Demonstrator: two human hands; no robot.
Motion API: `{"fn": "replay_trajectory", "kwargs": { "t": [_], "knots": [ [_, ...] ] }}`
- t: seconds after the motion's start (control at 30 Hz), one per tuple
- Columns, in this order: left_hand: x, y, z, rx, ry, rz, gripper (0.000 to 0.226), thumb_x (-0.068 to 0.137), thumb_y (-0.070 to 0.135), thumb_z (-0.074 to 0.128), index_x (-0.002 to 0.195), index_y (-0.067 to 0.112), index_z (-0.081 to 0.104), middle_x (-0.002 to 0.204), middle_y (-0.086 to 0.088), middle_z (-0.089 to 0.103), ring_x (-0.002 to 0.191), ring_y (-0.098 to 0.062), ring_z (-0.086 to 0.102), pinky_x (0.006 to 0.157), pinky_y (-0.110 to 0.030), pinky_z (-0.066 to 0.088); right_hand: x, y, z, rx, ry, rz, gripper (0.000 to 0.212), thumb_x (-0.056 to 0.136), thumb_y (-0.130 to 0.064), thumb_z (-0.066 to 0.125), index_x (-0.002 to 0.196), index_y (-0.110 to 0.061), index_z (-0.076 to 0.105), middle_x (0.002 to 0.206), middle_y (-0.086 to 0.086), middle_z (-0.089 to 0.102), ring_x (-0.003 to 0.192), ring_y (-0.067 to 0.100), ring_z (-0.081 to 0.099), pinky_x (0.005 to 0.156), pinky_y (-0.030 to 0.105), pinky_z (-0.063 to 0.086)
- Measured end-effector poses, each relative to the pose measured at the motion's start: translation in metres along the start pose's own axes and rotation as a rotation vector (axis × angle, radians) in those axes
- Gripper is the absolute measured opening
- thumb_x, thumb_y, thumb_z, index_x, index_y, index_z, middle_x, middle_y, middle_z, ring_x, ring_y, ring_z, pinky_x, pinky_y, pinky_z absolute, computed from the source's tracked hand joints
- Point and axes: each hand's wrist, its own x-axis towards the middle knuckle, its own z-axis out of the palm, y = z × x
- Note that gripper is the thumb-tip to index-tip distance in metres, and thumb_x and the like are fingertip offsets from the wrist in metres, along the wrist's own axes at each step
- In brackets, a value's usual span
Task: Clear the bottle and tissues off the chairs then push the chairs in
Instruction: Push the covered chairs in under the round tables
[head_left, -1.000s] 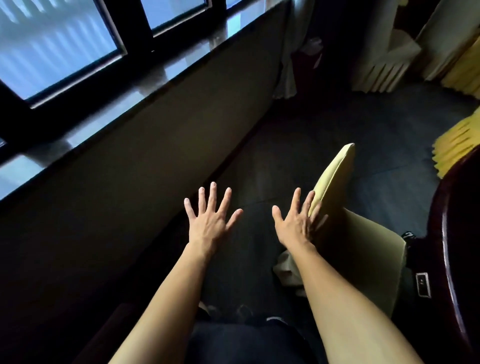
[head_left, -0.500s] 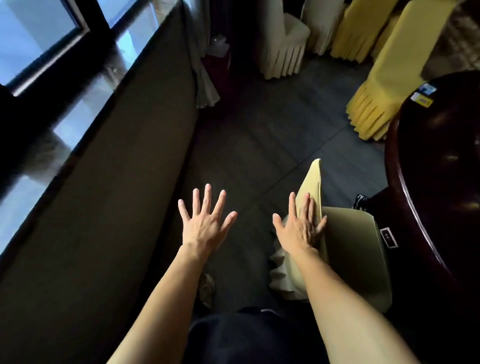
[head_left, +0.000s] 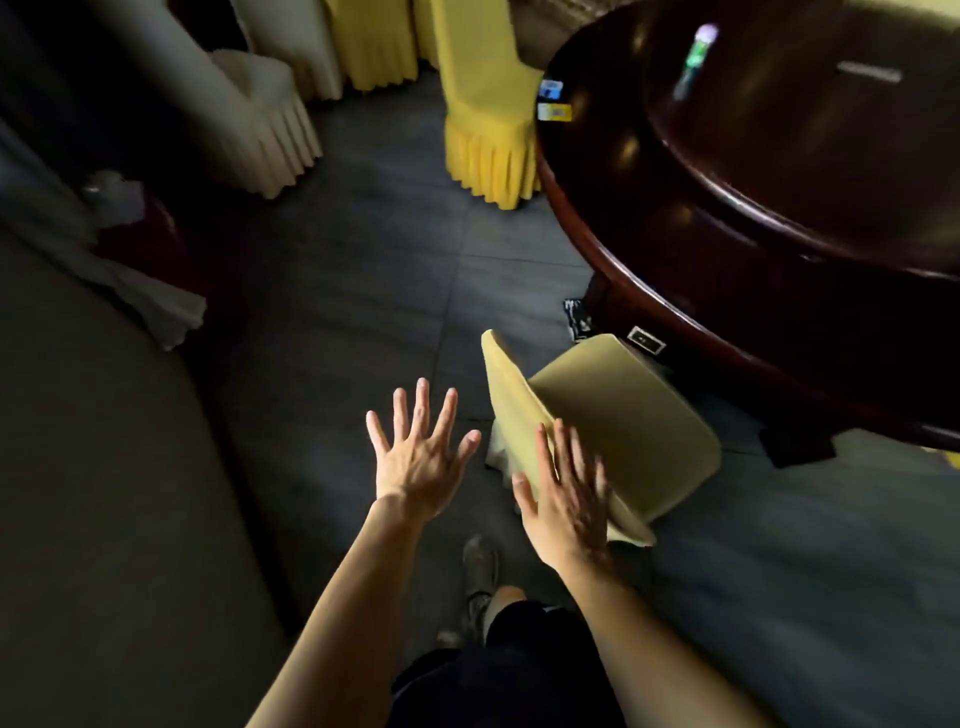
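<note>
A pale yellow covered chair (head_left: 618, 415) stands beside the dark round table (head_left: 649, 218), its seat bare and its front edge close to the table's rim. My right hand (head_left: 563, 499) is spread flat against the lower part of the chair's backrest, slightly blurred. My left hand (head_left: 418, 457) hovers to the left of the chair, fingers fanned, holding nothing. On the table's far side stands a blurred bottle (head_left: 696, 57) with a green label. No tissues show on the chair.
A bright yellow covered chair (head_left: 488, 119) stands at the table's far left, with more yellow and white covered chairs (head_left: 260, 114) behind. A dark wall (head_left: 104, 467) runs along my left, white cloth (head_left: 150, 301) bunched against it. Small cards (head_left: 553, 98) lie on the table's edge.
My view has swung right from the window wall toward the table. My right hand has slid lower along the chair's back. The left hand stays spread beside it.
</note>
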Motion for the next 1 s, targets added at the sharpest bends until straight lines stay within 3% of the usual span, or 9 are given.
{"fn": "replay_trajectory", "kwargs": {
  "t": [0.2,0.3,0.47,0.53,0.63,0.83,1.0],
  "knots": [
    [0.075,0.047,-0.016,0.063,-0.013,0.259,0.074,0.094,0.074,0.0,0.158,0.04,-0.011,0.168,-0.002,-0.02,0.153,-0.03,-0.022,0.116,-0.062,-0.017,0.017,-0.019,0.016,0.038,0.131,0.247,0.06,0.099,-0.049,0.052,0.151,-0.02,0.051,0.157,0.008,0.051,0.142,0.027,0.051,0.11,0.054,0.037],
    [0.1,0.057,-0.02,0.148,-0.033,0.384,0.077,0.091,0.074,-0.002,0.159,0.038,-0.007,0.169,-0.003,-0.019,0.154,-0.031,-0.019,0.118,-0.066,-0.011,0.026,-0.028,0.019,0.038,0.188,0.371,0.053,0.097,-0.044,0.057,0.146,-0.024,0.058,0.147,0.006,0.062,0.136,0.025,0.058,0.109,0.053,0.033],
    [0.121,0.058,-0.015,0.197,-0.077,0.487,0.083,0.087,0.075,-0.005,0.16,0.037,0.003,0.17,-0.003,-0.012,0.155,-0.033,-0.015,0.117,-0.067,-0.011,0.043,-0.04,0.014,0.094,0.204,0.6,0.046,0.094,-0.04,0.059,0.137,-0.024,0.067,0.139,0.007,0.068,0.133,0.028,0.06,0.109,0.053,0.027],
    [0.127,0.058,-0.013,0.2,-0.081,0.517,0.083,0.088,0.075,-0.004,0.16,0.036,0.007,0.171,-0.004,-0.008,0.155,-0.035,-0.011,0.116,-0.067,-0.011,0.048,-0.044,0.011,0.107,0.223,0.649,0.046,0.093,-0.039,0.061,0.136,-0.023,0.068,0.141,0.011,0.066,0.131,0.031,0.061,0.108,0.054,0.03],
    [0.135,0.065,-0.011,0.21,-0.092,0.587,0.083,0.089,0.074,-0.003,0.161,0.036,0.01,0.171,-0.005,-0.002,0.155,-0.037,-0.008,0.117,-0.069,-0.008,0.054,-0.046,0.006,0.161,0.192,0.759,0.05,0.096,-0.042,0.057,0.142,-0.024,0.062,0.152,0.012,0.056,0.134,0.032,0.058,0.108,0.058,0.038],
    [0.144,0.08,-0.007,0.245,-0.143,0.725,0.085,0.088,0.074,-0.007,0.16,0.034,0.01,0.171,-0.002,-0.001,0.155,-0.038,-0.012,0.113,-0.073,-0.007,0.06,-0.045,0.008,0.139,0.157,0.846,0.056,0.097,-0.05,0.054,0.145,-0.022,0.059,0.157,0.018,0.048,0.137,0.037,0.054,0.111,0.06,0.035],
    [0.153,0.079,-0.009,0.266,-0.154,0.812,0.082,0.089,0.076,-0.007,0.16,0.036,0.003,0.171,-0.001,-0.002,0.155,-0.036,-0.013,0.114,-0.072,-0.009,0.063,-0.033,0.003,0.145,0.045,1.005,0.069,0.1,-0.065,0.035,0.162,-0.036,0.023,0.17,0.016,0.023,0.155,0.035,0.026,0.123,0.061,0.004]
  ]
}}
